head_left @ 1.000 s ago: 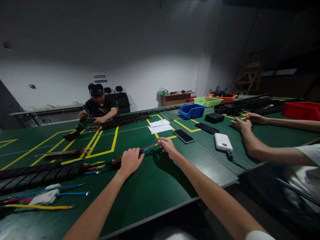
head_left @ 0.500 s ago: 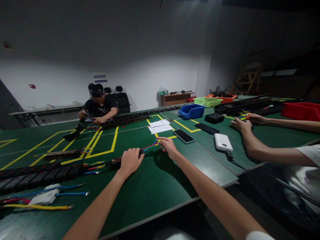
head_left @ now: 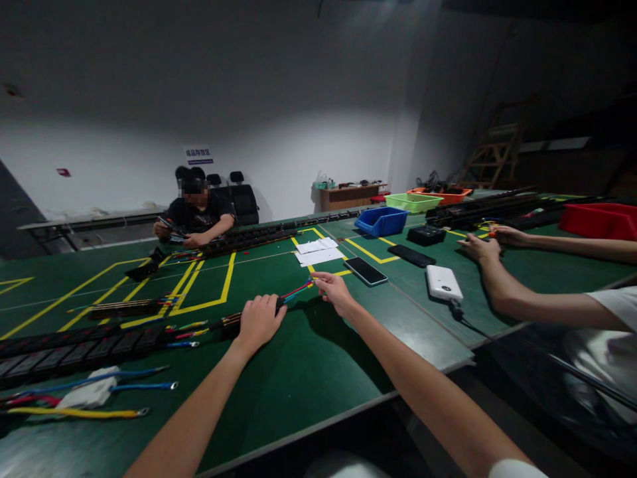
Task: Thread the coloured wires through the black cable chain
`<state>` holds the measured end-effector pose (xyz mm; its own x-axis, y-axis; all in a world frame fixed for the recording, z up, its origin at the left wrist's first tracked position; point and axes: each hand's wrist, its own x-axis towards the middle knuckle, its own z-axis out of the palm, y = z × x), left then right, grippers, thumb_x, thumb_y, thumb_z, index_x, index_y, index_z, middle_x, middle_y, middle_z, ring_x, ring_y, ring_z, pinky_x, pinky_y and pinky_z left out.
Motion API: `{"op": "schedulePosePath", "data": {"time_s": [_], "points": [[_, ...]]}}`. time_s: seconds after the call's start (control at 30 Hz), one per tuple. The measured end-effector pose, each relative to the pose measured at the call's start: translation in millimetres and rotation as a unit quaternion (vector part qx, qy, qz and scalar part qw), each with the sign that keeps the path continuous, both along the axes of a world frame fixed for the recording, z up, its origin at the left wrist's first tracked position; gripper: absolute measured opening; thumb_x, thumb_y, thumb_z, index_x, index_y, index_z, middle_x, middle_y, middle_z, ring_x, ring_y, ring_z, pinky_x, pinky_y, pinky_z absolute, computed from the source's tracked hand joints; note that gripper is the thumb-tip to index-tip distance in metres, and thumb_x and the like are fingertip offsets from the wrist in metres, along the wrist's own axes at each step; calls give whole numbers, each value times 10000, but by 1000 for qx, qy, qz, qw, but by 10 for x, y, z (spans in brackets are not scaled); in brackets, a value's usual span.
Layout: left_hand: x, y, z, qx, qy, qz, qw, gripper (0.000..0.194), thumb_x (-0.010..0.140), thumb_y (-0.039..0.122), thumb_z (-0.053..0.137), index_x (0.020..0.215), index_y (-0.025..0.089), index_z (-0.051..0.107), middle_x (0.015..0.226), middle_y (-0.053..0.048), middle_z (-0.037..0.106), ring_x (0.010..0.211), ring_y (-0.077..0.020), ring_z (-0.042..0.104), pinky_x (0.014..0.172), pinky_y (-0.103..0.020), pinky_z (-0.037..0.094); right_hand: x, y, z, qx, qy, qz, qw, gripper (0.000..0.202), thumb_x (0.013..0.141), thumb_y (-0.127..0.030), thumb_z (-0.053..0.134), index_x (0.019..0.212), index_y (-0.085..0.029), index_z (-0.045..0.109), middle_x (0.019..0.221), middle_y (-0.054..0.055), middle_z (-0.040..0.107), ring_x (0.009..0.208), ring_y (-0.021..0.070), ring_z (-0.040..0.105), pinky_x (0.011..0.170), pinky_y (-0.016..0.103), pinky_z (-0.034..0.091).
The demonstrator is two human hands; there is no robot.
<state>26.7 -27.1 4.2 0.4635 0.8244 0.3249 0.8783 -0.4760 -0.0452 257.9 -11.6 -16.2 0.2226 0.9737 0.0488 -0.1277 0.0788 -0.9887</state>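
My left hand [head_left: 261, 323] is wrapped over a black cable chain [head_left: 231, 321] lying on the green table. From its end, past my thumb, come red and blue-green wires [head_left: 297, 290]. The fingertips of my right hand [head_left: 334, 292] pinch the free ends of these wires a little above the table. What sits at the very tips is too small to make out. Left of my left hand, thicker wires with ring terminals [head_left: 192, 344] stick out of another black chain [head_left: 94, 348].
A phone [head_left: 366, 271], white papers [head_left: 318, 252], a white power bank [head_left: 444, 283] and a blue bin [head_left: 381, 221] lie beyond my right hand. Co-workers' hands [head_left: 482, 249] work at the right; another person [head_left: 199, 209] sits across. Loose blue and yellow cables [head_left: 79, 412] lie front left.
My right fingers have shifted slightly at the wire ends, closing into a tighter pinch. My left hand stays in place on the cable chain.
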Motion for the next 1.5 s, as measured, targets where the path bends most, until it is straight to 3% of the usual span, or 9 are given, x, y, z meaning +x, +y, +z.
{"op": "schedulePosePath", "data": {"time_s": [0.53, 0.9, 1.17, 1.3, 1.5], "points": [[-10, 24, -23, 16, -8, -14, 1000, 410, 1014, 467, 372, 1098, 182, 654, 1055, -109, 713, 963, -263, 640, 822, -389, 462, -15, 2, -51, -32, -12, -20, 999, 152, 845, -290, 722, 885, -152, 671, 764, 3, 609, 500, 56, 508, 383, 149, 350], [-1, 21, -30, 34, 14, -1, 999, 397, 1014, 471, 383, 1084, 184, 648, 1061, -106, 716, 977, -273, 632, 815, -394, 445, -41, -66, 46, -78, -22, -27, 996, 217, 941, -277, 627, 786, -126, 615, 698, -4, 594, 441, 45, 505, 343, 143, 355], [-17, 30, -46, 32, 6, -9, 999, 394, 1012, 470, 387, 1080, 186, 651, 1034, -97, 714, 952, -265, 635, 800, -382, 443, -9, -27, -19, -81, -38, -22, 996, 221, 879, -264, 656, 711, -142, 578, 602, -1, 599, 436, 86, 575, 351, 158, 403], [-17, 36, -50, 28, -3, -14, 1000, 395, 1014, 468, 382, 1077, 186, 651, 1036, -98, 713, 951, -260, 635, 805, -379, 445, -6, -15, -36, -78, -22, -21, 997, 64, 838, -177, 638, 818, -150, 584, 570, -27, 589, 440, 104, 591, 367, 165, 422], [-16, 34, -33, 16, -6, -14, 1000, 406, 1016, 472, 372, 1079, 185, 652, 1039, -99, 712, 956, -253, 637, 811, -376, 452, -8, 2, -51, -71, -48, -4, 996, 22, 858, -141, 589, 868, -145, 609, 532, -42, 554, 447, 102, 583, 389, 158, 423]]}}
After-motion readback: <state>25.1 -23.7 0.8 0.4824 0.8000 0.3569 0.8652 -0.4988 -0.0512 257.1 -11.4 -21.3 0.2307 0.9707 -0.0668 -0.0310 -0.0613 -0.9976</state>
